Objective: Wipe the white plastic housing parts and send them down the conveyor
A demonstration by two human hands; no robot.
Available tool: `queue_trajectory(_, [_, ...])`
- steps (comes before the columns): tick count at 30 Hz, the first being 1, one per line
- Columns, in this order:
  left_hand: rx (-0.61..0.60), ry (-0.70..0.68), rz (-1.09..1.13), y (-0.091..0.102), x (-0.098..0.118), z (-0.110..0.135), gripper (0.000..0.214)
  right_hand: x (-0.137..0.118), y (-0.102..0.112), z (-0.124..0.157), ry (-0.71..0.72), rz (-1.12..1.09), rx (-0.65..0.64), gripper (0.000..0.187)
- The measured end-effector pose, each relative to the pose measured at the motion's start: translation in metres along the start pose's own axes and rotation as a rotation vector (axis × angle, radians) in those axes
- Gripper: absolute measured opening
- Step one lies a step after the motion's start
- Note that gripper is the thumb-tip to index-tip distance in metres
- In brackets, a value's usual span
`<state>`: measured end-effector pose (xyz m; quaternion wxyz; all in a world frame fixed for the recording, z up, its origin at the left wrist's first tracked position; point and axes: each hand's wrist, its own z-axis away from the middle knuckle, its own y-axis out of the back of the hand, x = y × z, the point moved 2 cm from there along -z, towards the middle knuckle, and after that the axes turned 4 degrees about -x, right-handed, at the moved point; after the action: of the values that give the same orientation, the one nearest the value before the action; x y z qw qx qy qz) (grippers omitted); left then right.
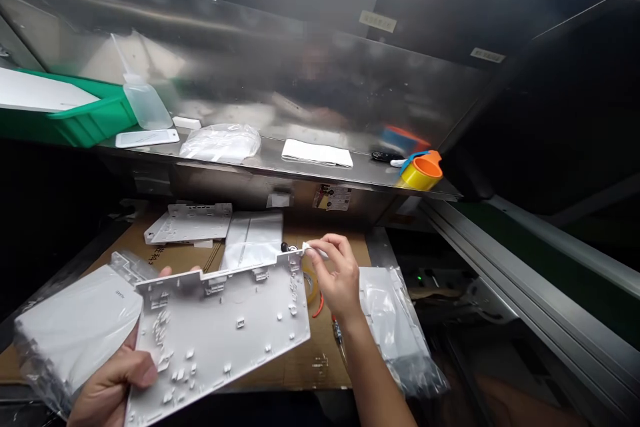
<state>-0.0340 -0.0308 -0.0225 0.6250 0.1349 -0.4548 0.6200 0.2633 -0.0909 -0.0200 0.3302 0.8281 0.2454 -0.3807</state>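
Note:
My left hand (117,373) grips a white plastic housing panel (220,327) at its lower left, thumb on the inner face and some fingertips showing over the top edge. The panel is tilted, and its inner side with small clips and ribs faces me. At the panel's top right corner, my right hand (337,270) pinches a small white wipe (307,248) that touches the edge; most of it is hidden by the fingers. Left of the panel, partly behind my left hand, lies a bagged white panel (80,327).
Behind are more white panels (193,223) and a white plastic bag (255,230) on cardboard (320,363). Another bagged part (390,307) lies right. The metal shelf (270,163) holds a squeeze bottle (147,103), a green bin (100,120), a folded white cloth (317,152) and a tape roll (423,172).

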Motion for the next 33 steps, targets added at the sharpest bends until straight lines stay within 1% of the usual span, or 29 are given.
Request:
queue_trajectory(3, [0.043, 0.15, 0.116, -0.001, -0.003, 0.001, 0.122, 0.013, -0.003, 0.003, -0.084, -0.003, 0.01, 0.017])
queue_trajectory(5, [0.024, 0.17, 0.113, 0.0, -0.004, 0.001, 0.122, 0.021, -0.003, 0.006, -0.073, -0.041, 0.025, 0.017])
queue_trajectory(8, [-0.046, 0.098, 0.093, 0.001, -0.007, -0.001, 0.117, 0.034, -0.005, 0.008, -0.057, -0.013, -0.041, 0.018])
queue_trajectory(9, [-0.065, 0.058, 0.102, 0.0, -0.008, -0.001, 0.118, 0.039, -0.005, 0.009, -0.072, 0.01, -0.054, 0.019])
queue_trajectory(11, [-0.078, -0.019, 0.143, -0.006, -0.013, -0.002, 0.124, 0.044, -0.008, 0.01, -0.116, 0.041, -0.039, 0.022])
queue_trajectory(13, [-0.071, -0.069, 0.159, -0.016, -0.019, -0.003, 0.127, 0.034, -0.012, 0.015, -0.127, 0.025, -0.023, 0.021])
queue_trajectory(15, [-0.081, -0.089, 0.116, -0.03, -0.027, -0.004, 0.119, 0.01, -0.02, 0.022, -0.077, -0.023, -0.07, 0.016])
queue_trajectory(17, [-0.1, -0.103, 0.044, -0.044, -0.034, -0.004, 0.106, -0.021, -0.03, 0.03, 0.032, -0.083, -0.126, 0.012])
queue_trajectory(18, [-0.106, -0.125, 0.02, -0.049, -0.038, -0.005, 0.099, -0.035, -0.035, 0.033, 0.096, -0.1, -0.14, 0.013])
queue_trajectory(19, [-0.11, -0.15, 0.003, -0.053, -0.042, -0.006, 0.094, -0.045, -0.039, 0.036, 0.154, -0.103, -0.146, 0.015])
queue_trajectory(21, [-0.121, -0.178, -0.021, -0.058, -0.048, -0.008, 0.092, -0.052, -0.045, 0.038, 0.224, -0.075, -0.139, 0.018])
queue_trajectory(23, [-0.137, -0.162, -0.051, -0.058, -0.053, -0.011, 0.095, -0.045, -0.047, 0.036, 0.21, -0.039, -0.117, 0.016])
queue_trajectory(25, [-0.136, -0.151, -0.077, -0.057, -0.056, -0.014, 0.096, -0.037, -0.045, 0.035, 0.147, -0.039, -0.08, 0.014])
queue_trajectory(27, [-0.108, -0.191, -0.087, -0.057, -0.057, -0.015, 0.092, -0.034, -0.044, 0.036, 0.113, -0.07, -0.061, 0.014])
queue_trajectory(29, [-0.078, -0.217, -0.067, -0.058, -0.056, -0.016, 0.09, -0.034, -0.046, 0.038, 0.129, -0.099, -0.099, 0.016])
queue_trajectory(30, [-0.071, -0.204, -0.048, -0.06, -0.056, -0.016, 0.092, -0.031, -0.049, 0.039, 0.137, -0.103, -0.131, 0.017])
queue_trajectory(31, [-0.071, -0.172, -0.024, -0.06, -0.057, -0.016, 0.094, -0.025, -0.053, 0.039, 0.13, -0.093, -0.158, 0.016])
queue_trajectory(32, [-0.075, -0.128, 0.001, -0.059, -0.057, -0.017, 0.098, -0.012, -0.057, 0.038, 0.091, -0.059, -0.178, 0.016])
queue_trajectory(33, [-0.076, -0.085, 0.025, -0.055, -0.058, -0.018, 0.102, 0.006, -0.061, 0.037, 0.027, -0.009, -0.187, 0.017])
